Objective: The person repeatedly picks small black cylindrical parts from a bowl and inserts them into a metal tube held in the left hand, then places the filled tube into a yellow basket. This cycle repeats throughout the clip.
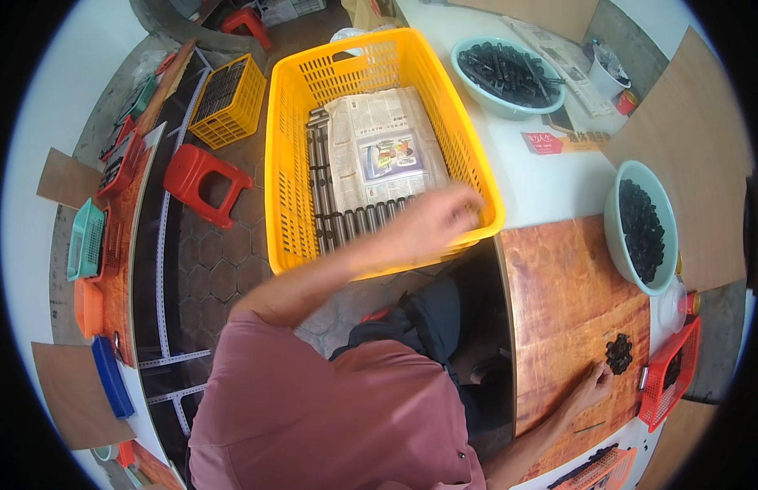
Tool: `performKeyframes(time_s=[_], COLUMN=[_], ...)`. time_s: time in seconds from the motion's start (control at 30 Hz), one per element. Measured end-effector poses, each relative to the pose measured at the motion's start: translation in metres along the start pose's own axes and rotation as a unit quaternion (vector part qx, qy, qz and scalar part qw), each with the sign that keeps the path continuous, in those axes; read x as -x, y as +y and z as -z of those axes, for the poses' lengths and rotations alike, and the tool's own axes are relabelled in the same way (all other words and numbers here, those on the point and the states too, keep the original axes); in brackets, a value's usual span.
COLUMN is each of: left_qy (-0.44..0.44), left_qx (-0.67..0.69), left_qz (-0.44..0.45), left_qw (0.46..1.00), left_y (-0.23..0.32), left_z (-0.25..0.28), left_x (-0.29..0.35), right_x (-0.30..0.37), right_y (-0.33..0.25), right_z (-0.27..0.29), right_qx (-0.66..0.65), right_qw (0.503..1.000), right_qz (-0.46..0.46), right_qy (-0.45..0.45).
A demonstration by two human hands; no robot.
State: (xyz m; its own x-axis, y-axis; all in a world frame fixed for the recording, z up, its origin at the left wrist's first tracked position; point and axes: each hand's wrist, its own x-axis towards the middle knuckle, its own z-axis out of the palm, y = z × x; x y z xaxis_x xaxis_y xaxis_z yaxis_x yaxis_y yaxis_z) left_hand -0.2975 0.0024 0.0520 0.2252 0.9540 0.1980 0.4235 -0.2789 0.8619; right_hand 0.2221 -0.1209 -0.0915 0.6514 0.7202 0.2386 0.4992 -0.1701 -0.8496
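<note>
My left hand (448, 211) reaches across the near right corner of a large yellow plastic crate (470, 143). Motion smears its fingers, and anything in them is hidden. Below and beside that arm, dark metal rods (362, 220) lie in a row in the crate, with more along its left side. Newspaper (354, 114) covers part of the load, and a printed card (389, 155) rests on it. At the right, my right hand (593, 384) is low over the wooden board (558, 318), fingertips pinched together beside a small pile of black parts (619, 354).
Pale green bowls of black parts (508, 77) (640, 233) stand on the right-hand table. A red basket (671, 371) and an orange basket (611, 469) sit near the board. Leftward are a red stool (207, 184), another yellow crate (229, 100) and a bench with small baskets (86, 241).
</note>
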Motion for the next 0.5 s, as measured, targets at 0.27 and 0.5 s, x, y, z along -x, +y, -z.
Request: performKeyframes(time_s=[0.27, 0.5], left_qy=[-0.218, -0.337], left_qx=[0.075, -0.045], left_qz=[-0.056, -0.128], left_qw=[0.971, 0.932], left_y=[0.002, -0.014], left_z=[-0.144, -0.162], left_x=[0.084, 0.101], right_x=[0.006, 0.008], right_y=[-0.002, -0.009], right_z=[-0.001, -0.002], right_qx=[-0.002, 0.003], right_qw=[1.000, 1.000], right_qz=[0.013, 0.026], right_qy=[0.019, 0.015])
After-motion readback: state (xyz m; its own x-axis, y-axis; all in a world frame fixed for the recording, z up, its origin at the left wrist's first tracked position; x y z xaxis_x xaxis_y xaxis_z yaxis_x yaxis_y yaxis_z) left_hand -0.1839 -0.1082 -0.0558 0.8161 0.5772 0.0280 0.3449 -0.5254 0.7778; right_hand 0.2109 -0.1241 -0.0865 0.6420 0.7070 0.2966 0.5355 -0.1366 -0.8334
